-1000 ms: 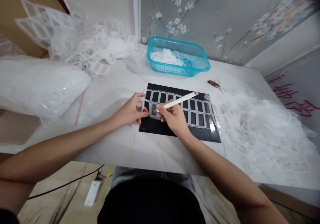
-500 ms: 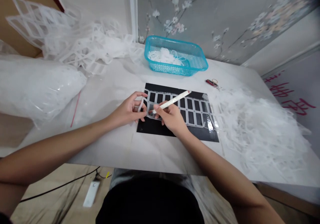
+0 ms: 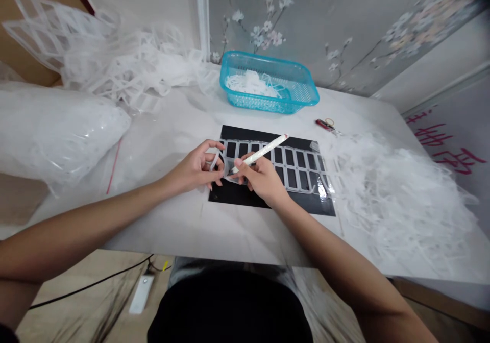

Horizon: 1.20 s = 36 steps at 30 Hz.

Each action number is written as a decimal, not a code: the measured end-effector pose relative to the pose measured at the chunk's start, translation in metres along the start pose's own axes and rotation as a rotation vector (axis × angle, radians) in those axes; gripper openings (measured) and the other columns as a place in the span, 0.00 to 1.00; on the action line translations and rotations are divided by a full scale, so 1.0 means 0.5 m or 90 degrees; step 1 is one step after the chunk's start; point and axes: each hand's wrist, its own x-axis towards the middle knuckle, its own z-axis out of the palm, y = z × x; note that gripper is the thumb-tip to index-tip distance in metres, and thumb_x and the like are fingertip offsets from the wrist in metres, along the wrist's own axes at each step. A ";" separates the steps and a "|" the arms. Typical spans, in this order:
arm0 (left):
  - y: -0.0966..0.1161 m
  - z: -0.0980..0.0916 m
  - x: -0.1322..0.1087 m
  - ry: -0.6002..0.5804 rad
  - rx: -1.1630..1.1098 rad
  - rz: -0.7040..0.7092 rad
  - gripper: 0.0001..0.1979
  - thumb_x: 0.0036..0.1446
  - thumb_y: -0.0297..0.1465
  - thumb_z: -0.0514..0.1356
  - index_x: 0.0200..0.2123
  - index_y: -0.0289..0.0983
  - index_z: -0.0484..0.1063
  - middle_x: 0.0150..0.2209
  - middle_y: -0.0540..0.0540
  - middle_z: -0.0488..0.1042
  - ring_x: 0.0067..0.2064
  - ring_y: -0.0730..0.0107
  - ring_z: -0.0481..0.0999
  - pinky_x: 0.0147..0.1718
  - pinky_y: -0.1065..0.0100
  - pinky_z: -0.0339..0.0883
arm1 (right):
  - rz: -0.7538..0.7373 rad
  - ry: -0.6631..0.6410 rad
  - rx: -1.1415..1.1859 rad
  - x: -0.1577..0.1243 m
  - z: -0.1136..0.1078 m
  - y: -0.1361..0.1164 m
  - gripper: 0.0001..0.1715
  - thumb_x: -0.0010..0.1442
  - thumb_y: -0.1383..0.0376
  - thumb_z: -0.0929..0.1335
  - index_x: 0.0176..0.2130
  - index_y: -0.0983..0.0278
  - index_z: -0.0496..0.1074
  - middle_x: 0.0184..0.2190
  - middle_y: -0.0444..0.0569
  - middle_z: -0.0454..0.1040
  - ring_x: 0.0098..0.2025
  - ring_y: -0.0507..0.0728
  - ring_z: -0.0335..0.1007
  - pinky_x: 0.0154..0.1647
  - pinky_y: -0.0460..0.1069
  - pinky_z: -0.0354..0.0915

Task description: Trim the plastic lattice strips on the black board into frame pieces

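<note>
On a black mat [image 3: 245, 199] lies a translucent white plastic grid [image 3: 291, 173] with two rows of rectangular openings. My right hand [image 3: 262, 177] is closed round a slim white pen-like tool [image 3: 264, 150], whose lower tip points at the grid's left end; its upper end slants up to the right. At that same left end, my left hand [image 3: 204, 165] pinches the edge of the grid between thumb and fingers, and a bent strip of it curls by the fingers. The exact contact of the tool's tip is too small to make out.
Behind the mat stands a blue basket [image 3: 270, 105] holding white pieces. Translucent frames are heaped at the back left [image 3: 126, 62] and right [image 3: 406, 205]. A stuffed clear bag [image 3: 57, 133] lies left. A red tool [image 3: 324, 124] lies near the basket.
The tool's upper end has shifted slightly left and down, and its tip has moved a little left. Both hands keep their holds. The whole view has shifted slightly.
</note>
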 end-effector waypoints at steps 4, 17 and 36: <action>0.001 0.000 0.000 0.001 0.002 -0.004 0.27 0.53 0.32 0.67 0.52 0.43 0.57 0.31 0.55 0.70 0.27 0.69 0.79 0.20 0.74 0.72 | 0.002 -0.015 0.013 0.000 -0.002 0.002 0.21 0.58 0.46 0.69 0.36 0.60 0.66 0.18 0.41 0.70 0.30 0.57 0.77 0.19 0.45 0.59; 0.000 -0.003 -0.003 -0.001 0.018 -0.051 0.31 0.52 0.35 0.68 0.54 0.43 0.56 0.33 0.53 0.73 0.28 0.66 0.80 0.21 0.73 0.73 | -0.029 -0.005 0.024 -0.003 0.003 0.002 0.20 0.57 0.48 0.71 0.35 0.60 0.64 0.18 0.37 0.66 0.25 0.53 0.72 0.22 0.45 0.62; 0.014 0.005 0.005 0.048 -0.062 -0.097 0.26 0.47 0.27 0.68 0.42 0.42 0.54 0.30 0.53 0.75 0.20 0.73 0.75 0.15 0.77 0.64 | -0.289 0.066 -0.387 -0.014 0.028 0.008 0.10 0.68 0.61 0.63 0.36 0.61 0.70 0.31 0.45 0.74 0.25 0.51 0.63 0.31 0.47 0.58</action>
